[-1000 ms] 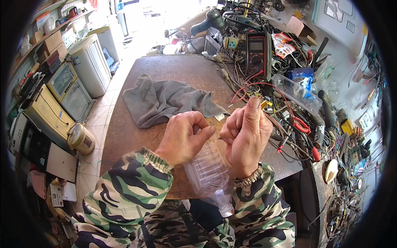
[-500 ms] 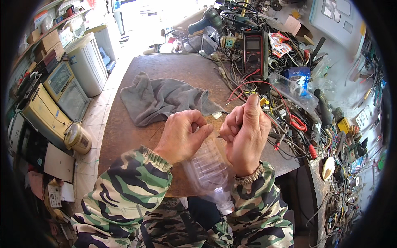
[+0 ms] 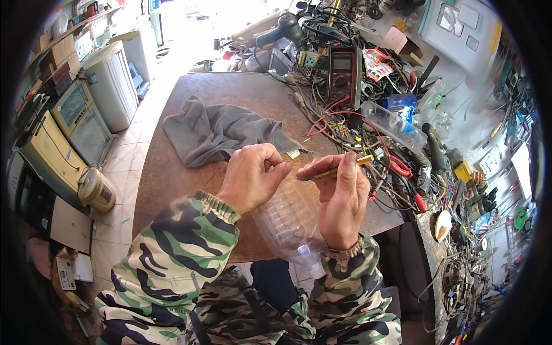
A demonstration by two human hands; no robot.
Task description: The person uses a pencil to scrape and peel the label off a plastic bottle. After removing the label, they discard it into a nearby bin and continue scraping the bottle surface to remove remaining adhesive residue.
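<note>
My right hand (image 3: 340, 201) holds a slim yellow stick-like tool (image 3: 364, 160) between thumb and fingers. One yellow end pokes out past the thumb, and a darker end lies along the fingers; its exact kind I cannot make out. Beside it on the left, my left hand (image 3: 254, 177) has thumb and forefinger pinched together. Whatever is in that pinch, if anything, is hidden. Under and between both hands, a clear ribbed plastic bottle (image 3: 287, 225) lies on the brown table (image 3: 167, 201), its neck over the near edge. Beyond the left hand is a crumpled grey cloth (image 3: 224, 131).
Along the table's right side runs a heap of cables and tools, with a multimeter (image 3: 342, 75), red-handled pliers (image 3: 399, 167) and a clear plastic box (image 3: 397, 126). A heat-gun-like tool (image 3: 282, 31) lies behind. Old appliances and a lidded bucket (image 3: 96, 188) line the left.
My right fist has loosened, its fingers stretching leftward, and the yellow tool now shows. My left hand keeps its pinch, nearly in place. The whole view has shifted slightly.
</note>
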